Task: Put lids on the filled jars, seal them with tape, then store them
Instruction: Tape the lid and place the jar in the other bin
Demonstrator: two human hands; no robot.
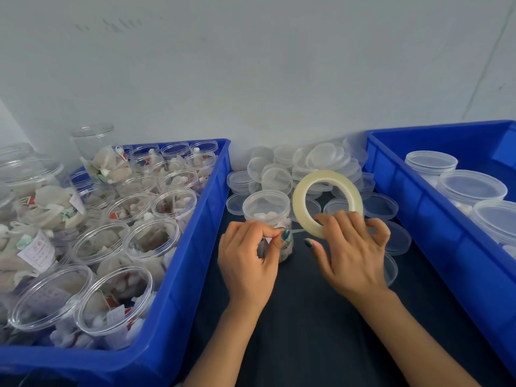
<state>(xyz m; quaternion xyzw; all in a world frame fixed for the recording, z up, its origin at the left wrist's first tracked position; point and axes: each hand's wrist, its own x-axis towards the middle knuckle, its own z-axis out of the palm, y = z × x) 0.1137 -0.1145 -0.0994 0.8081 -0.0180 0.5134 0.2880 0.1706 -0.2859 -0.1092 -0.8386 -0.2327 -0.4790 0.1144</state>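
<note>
**Drawing tape off the roll to seal a jar in the middle of the tabletop**

The left hand point(248, 258) pinches the tape end point(297, 231). The right hand point(351, 252) grips the lower rim of the upright tape roll point(300, 203). The jar point(265, 208), apparently lidded, stands just behind the left hand on the tabletop point(307, 317), between the two blue bins point(201, 247), in front of the spare lids point(279, 174) at the far edge. If the short strand goes slack, it could fold onto itself or stick to a finger. A sideways tug might tip the light jar. Tape laid off the lid seam would leave it unsealed.
</note>
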